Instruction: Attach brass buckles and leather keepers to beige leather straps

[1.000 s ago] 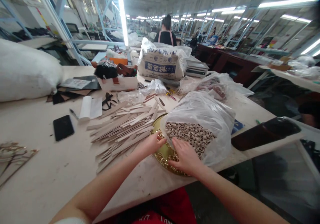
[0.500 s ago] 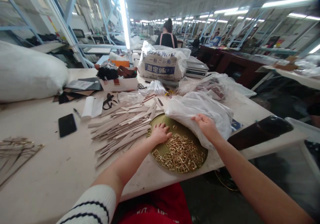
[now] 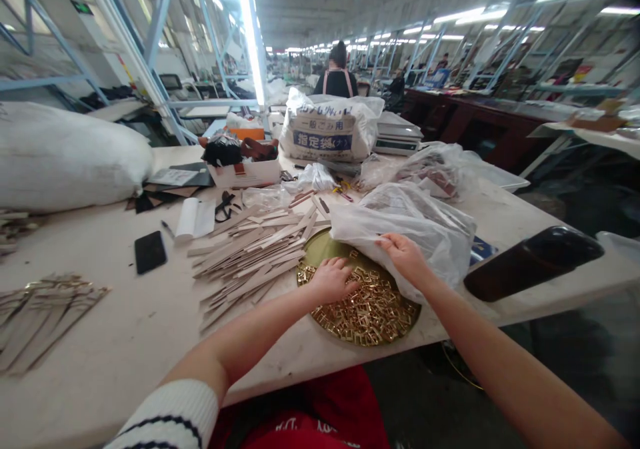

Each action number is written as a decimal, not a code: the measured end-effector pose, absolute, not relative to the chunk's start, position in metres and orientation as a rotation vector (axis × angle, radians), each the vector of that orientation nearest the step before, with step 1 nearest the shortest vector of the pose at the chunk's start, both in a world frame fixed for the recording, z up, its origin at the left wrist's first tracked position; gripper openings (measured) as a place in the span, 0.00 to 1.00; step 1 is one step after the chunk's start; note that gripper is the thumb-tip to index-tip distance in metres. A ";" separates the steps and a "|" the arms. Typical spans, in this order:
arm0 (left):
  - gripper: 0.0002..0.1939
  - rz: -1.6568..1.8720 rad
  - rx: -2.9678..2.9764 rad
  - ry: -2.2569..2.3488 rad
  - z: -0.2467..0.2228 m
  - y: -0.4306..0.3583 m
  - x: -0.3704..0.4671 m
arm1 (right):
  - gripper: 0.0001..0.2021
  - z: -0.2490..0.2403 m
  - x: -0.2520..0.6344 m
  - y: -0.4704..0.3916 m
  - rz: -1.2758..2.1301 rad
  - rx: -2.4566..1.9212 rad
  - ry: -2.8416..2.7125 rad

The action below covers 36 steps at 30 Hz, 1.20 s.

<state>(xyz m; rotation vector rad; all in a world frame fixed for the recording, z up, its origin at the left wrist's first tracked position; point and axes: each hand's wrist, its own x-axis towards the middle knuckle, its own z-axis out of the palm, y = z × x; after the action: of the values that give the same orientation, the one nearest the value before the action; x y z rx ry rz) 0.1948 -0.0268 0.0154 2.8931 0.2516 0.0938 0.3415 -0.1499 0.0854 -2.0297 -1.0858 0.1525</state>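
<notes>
My left hand [image 3: 336,280] lies palm down with its fingers apart on the gold metal buckles [image 3: 373,309]. They are spread over a round gold tray [image 3: 320,243] at the table's front edge. My right hand [image 3: 401,254] pinches the edge of a white translucent plastic bag [image 3: 415,219]. The bag covers the tray's far right part, and what it holds cannot be made out. Left of the tray, a loose heap of thin beige strips [image 3: 255,252] reaches up to its rim.
On the left are a black phone [image 3: 151,252], a white paper roll [image 3: 189,221] and a fan of strips with buckles [image 3: 45,322]. A dark cylinder [image 3: 533,263] lies at the right. Behind stand a filled printed sack [image 3: 327,129] and a white box [image 3: 245,172]. A person [image 3: 338,75] sits farther back.
My left hand has moved right and slightly down, onto the buckles. Buckles now show along the tray's left side too. My right hand still holds the bag's edge; the view has shifted a little.
</notes>
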 end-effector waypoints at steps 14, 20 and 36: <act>0.42 -0.088 2.829 0.080 0.002 -0.105 0.283 | 0.15 0.084 0.357 -0.151 0.226 -2.024 -1.079; 0.31 -0.018 2.913 -0.115 -0.002 -0.128 0.271 | 0.16 0.081 0.352 -0.149 0.175 -2.068 -1.106; 0.12 0.195 2.989 -0.232 0.013 -0.061 0.202 | 0.15 0.079 0.335 -0.158 0.176 -2.108 -1.094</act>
<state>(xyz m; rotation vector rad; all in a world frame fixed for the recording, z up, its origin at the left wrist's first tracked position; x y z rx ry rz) 0.2020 -0.0608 0.0128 2.9886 -0.2323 0.1953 0.3350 -0.1580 0.0792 -2.1078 -1.0940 0.1760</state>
